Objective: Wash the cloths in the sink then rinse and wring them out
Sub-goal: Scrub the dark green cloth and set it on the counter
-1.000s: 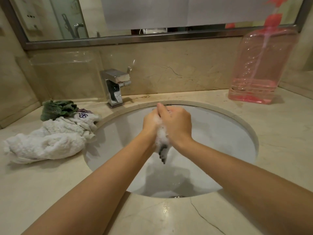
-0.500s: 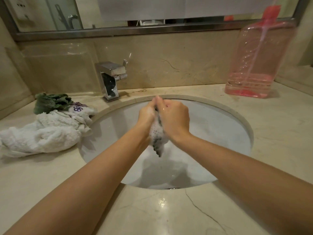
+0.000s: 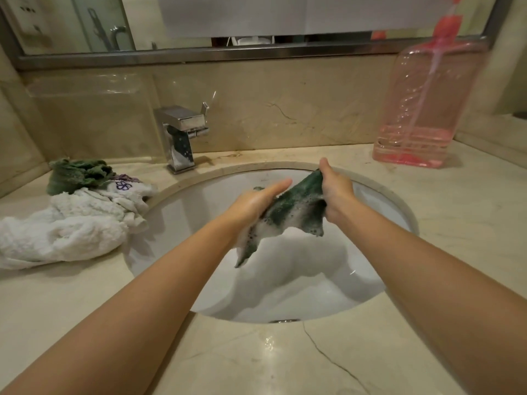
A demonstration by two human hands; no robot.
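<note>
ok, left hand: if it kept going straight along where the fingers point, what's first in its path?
Likely the far sink rim, then the backsplash. The left hand lies flat on the soapy green cloth, fingers pointing up-right, passing right of the faucet. Depth is unclear.

Soapy green cloth (image 3: 293,208) stretched above the white sink (image 3: 379,192)

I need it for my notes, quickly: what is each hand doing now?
Left hand: open, fingers straight, flat against the soapy green cloth.
Right hand: closed, gripping the cloth's upper end.
</note>
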